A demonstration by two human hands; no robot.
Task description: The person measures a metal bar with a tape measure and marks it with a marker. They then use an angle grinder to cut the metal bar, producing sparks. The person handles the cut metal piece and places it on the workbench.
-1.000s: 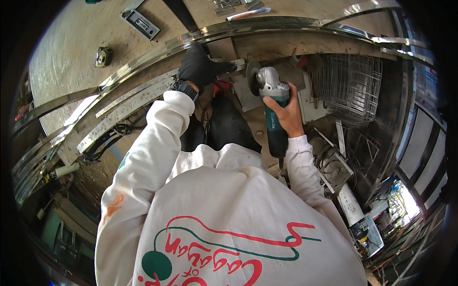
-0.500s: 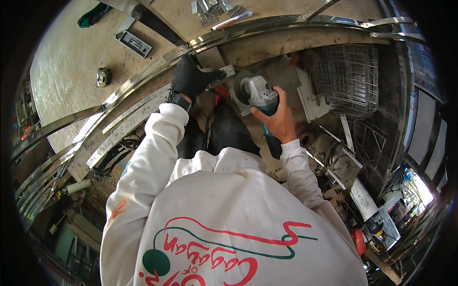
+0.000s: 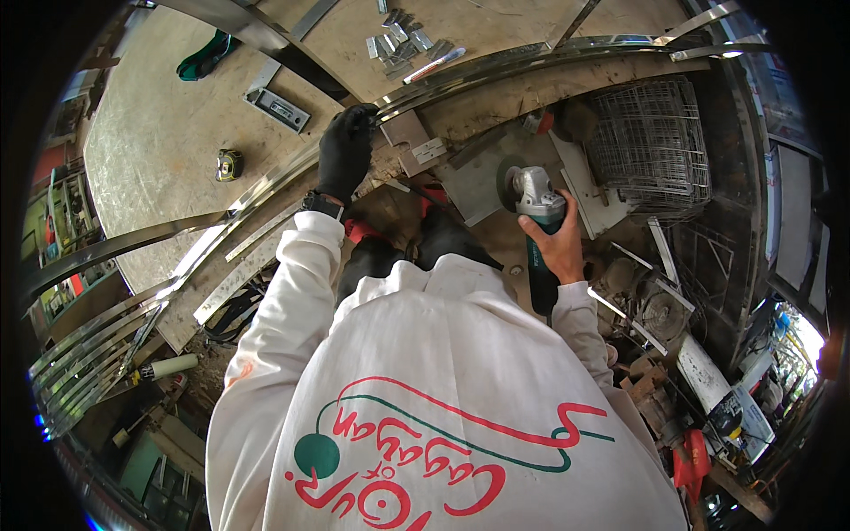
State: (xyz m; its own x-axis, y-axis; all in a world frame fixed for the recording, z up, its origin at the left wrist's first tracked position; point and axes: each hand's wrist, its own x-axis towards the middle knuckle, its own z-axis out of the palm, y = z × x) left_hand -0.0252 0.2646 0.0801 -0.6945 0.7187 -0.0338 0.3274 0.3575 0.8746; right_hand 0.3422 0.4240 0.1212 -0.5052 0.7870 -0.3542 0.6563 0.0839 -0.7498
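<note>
My right hand, bare, is wrapped round the body of an angle grinder, grey at the head and teal and black along the handle. Its round disc points up and left, apart from the metal frame. On my left hand is a black glove; its fingers curl over the shiny metal bar of a long frame along the table edge. To the right of the glove, a small pale metal piece with slots lies on a brown board.
On the table lie a tape measure, a level square, a marker and several small metal pieces. A wire mesh stack stands right of the grinder. Scrap and tools clutter the lower right.
The grinder has moved right, away from my left hand. My left thumb, stretched toward the small metal piece before, is now tucked in as the hand stays at the bar. The view has shifted slightly.
</note>
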